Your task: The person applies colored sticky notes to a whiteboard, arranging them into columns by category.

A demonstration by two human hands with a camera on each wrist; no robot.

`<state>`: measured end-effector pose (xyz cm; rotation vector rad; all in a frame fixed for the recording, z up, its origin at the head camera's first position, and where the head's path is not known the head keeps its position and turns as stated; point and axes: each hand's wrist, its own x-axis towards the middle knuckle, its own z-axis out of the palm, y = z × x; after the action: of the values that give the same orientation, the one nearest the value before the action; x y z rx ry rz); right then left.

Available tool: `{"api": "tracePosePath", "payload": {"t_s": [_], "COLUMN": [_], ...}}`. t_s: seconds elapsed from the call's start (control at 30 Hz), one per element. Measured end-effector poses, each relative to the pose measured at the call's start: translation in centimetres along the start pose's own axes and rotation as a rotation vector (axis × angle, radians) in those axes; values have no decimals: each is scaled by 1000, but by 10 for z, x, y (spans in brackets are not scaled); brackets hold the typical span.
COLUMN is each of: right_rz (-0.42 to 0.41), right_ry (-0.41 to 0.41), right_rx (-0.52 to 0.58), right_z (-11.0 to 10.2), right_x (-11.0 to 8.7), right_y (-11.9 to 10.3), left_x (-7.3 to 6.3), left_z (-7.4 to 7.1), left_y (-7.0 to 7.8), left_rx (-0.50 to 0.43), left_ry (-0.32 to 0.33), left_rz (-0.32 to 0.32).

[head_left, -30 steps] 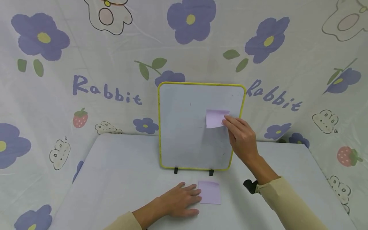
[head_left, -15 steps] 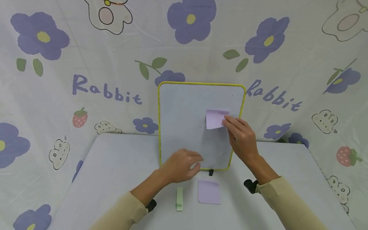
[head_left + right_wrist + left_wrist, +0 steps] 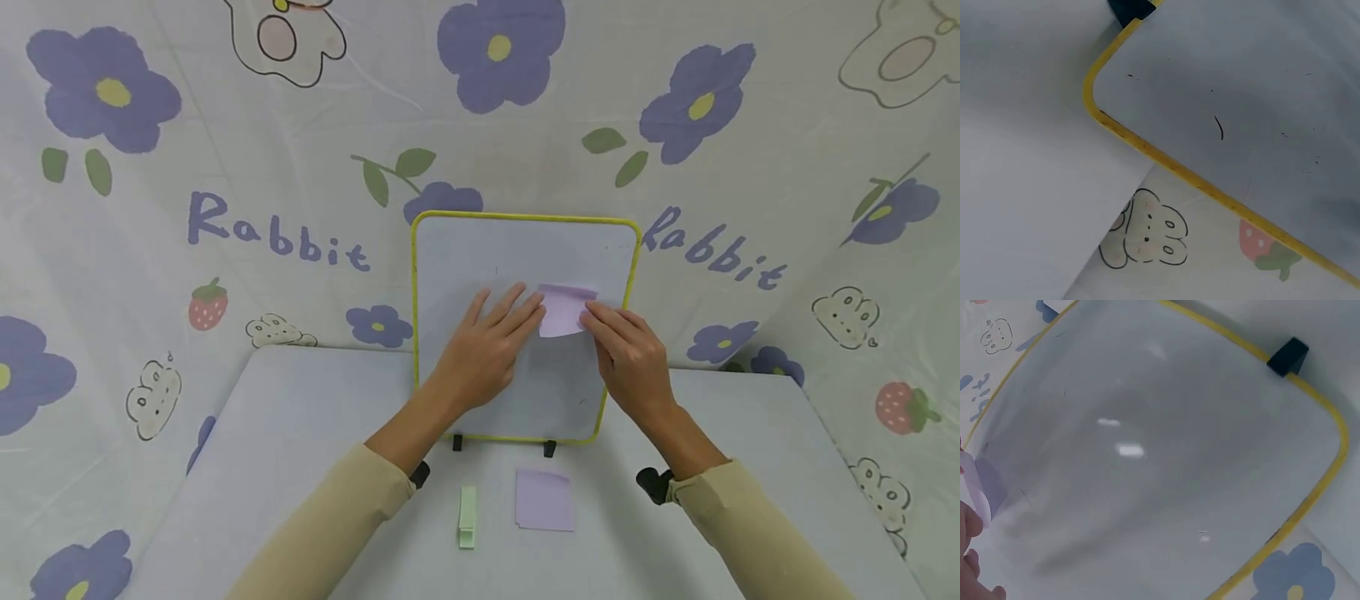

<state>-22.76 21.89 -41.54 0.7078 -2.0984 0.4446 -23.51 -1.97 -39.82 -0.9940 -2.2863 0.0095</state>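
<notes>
A purple sticky note (image 3: 564,312) stands against the right half of a yellow-rimmed whiteboard (image 3: 465,250), its lower edge curling away from the surface. My right hand (image 3: 633,358) pinches the note at its right edge. From the left, my left hand (image 3: 483,358) reaches over the board with spread, mostly straight fingers, fingertips right at the note's left edge. In the left wrist view the curled note (image 3: 977,490) and part of the left hand (image 3: 971,562) show at the left border. The right wrist view holds only board, table and backdrop; the right hand is out of it.
On the white table (image 3: 322,400), in front of the board, lie a stack of purple sticky notes (image 3: 544,500) and a narrow pale green strip-like object (image 3: 467,517). Small black feet (image 3: 550,448) support the board. A flower-patterned curtain (image 3: 300,167) hangs behind.
My left hand has lifted from the table beside the sticky-note stack and moved up to the note's left edge, uncovering the pale green object. The right hand keeps its place on the note.
</notes>
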Motion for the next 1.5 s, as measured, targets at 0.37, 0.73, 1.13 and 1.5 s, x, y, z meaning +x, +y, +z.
{"api": "tracePosePath", "payload": {"t_s": [0.37, 0.73, 1.13, 1.5], "right_rz": [-14, -214, -301, -264], "right_ry": [-21, -119, -281, -303], "right_rx": [-8, -83, -202, -224], "right_z": [2, 7, 15, 11], "right_x": [-2, 2, 14, 14], "right_y": [2, 5, 7, 14], "left_x": [12, 12, 12, 13], "left_z": [9, 13, 15, 16], "left_y": [-2, 1, 1, 0], "left_rx": [120, 189, 207, 187], "left_ry": [-135, -176, -167, -167], "left_rz": [-3, -16, -22, -31]}}
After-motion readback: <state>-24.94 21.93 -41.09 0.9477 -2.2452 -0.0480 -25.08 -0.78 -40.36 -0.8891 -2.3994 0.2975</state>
